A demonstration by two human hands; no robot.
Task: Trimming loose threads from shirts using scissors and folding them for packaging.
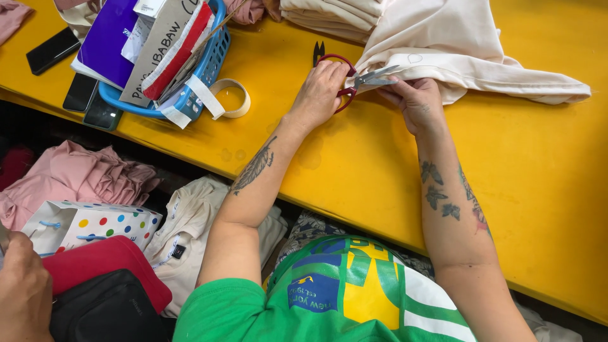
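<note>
- Left hand closed through red scissors handles, blades pointing right along the counter.
- Right hand pinching cream fabric edge, touching the blade tips.

green short-sleeved shirt, yellow-blue-white print; feather, butterfly tattoos on bare forearms.

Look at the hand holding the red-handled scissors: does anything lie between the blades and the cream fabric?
Nothing visible does. The left hand grips the red-handled scissors, whose blades already reach the edge of the cream fabric. The right hand pinches that edge beside the blades.
</note>
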